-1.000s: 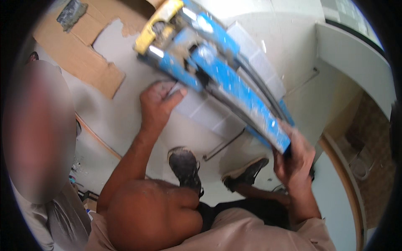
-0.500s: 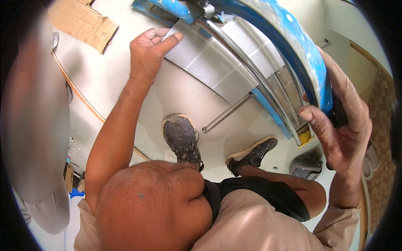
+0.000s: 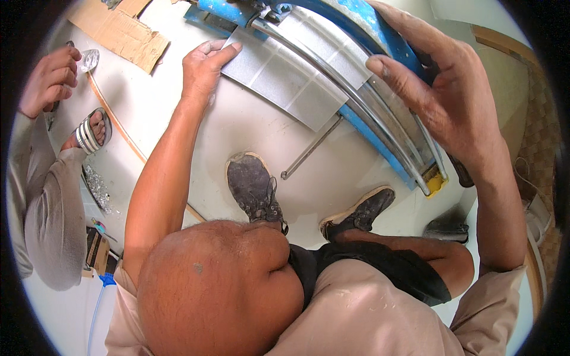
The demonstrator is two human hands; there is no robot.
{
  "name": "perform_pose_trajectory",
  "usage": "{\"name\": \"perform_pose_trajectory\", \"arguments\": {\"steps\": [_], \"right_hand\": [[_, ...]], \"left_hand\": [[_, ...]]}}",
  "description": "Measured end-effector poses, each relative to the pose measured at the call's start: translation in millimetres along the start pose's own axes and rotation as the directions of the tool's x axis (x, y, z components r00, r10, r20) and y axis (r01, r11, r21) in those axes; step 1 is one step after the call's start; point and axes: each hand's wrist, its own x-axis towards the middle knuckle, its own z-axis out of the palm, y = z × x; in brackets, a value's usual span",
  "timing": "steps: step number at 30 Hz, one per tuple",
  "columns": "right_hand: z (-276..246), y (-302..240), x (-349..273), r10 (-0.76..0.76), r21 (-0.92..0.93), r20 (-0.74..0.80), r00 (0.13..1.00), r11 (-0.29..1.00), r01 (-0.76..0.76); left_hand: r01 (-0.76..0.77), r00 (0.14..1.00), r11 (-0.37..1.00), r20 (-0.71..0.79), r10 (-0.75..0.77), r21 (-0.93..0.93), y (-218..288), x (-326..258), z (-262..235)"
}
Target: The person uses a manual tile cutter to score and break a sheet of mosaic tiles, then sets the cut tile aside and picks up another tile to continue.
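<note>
A grey tile (image 3: 291, 83) with a pale grid pattern lies across a blue manual tile cutter (image 3: 380, 142), under its metal rails. My left hand (image 3: 202, 68) pinches the tile's left corner between thumb and fingers. Over the rails arches a thick, paint-worn blue bar (image 3: 362, 21) of the cutter. My right hand (image 3: 451, 89) is wrapped around that bar, thumb on the near side and fingers over the far side. The bar hides part of the tile's far side. A thin metal rod (image 3: 312, 148) sticks out from the cutter towards my shoes.
Torn cardboard (image 3: 122, 35) lies on the pale floor at the far left. Another person's hand (image 3: 56, 77) and sandalled foot (image 3: 92, 130) are at the left, near an orange-brown strip (image 3: 119, 130). My dark shoes (image 3: 252, 184) stand close before the cutter. A dark block-like object (image 3: 445, 231) sits at right.
My right hand and the blue bar have moved away from me and leftward. The tile and left hand appear slightly further left. The other person's hand and foot now show at the left.
</note>
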Motion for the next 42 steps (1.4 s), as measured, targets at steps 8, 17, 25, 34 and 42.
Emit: {"name": "perform_pose_trajectory", "arguments": {"steps": [8,17,25,34,42], "right_hand": [[17.7,-17.1,-5.6,-0.001,-0.130,-0.152,0.988,0.991,-0.019],[13.4,-13.1,-2.5,0.048,0.124,-0.071,0.996,0.991,-0.039],[3.4,-26.6,6.0,0.248,0.236,0.080,0.965,0.936,-0.260],[7.9,-12.7,4.4,0.192,0.187,0.042,0.980,0.963,-0.196],[23.4,35.0,4.3,-0.008,-0.035,-0.191,0.981,0.999,0.001]], "left_hand": [[-0.032,0.999,0.999,0.026,0.032,0.006,-2.3,1.0,0.8],[-0.039,0.999,0.995,0.000,0.039,0.088,0.6,-3.9,6.5],[-0.068,0.998,0.997,0.000,0.068,0.046,-7.4,4.2,-0.8],[-0.042,0.999,0.999,-0.014,0.042,-0.002,-7.6,1.9,2.4],[0.036,0.997,0.988,-0.060,-0.046,-0.150,-1.4,-2.2,8.7]]}}
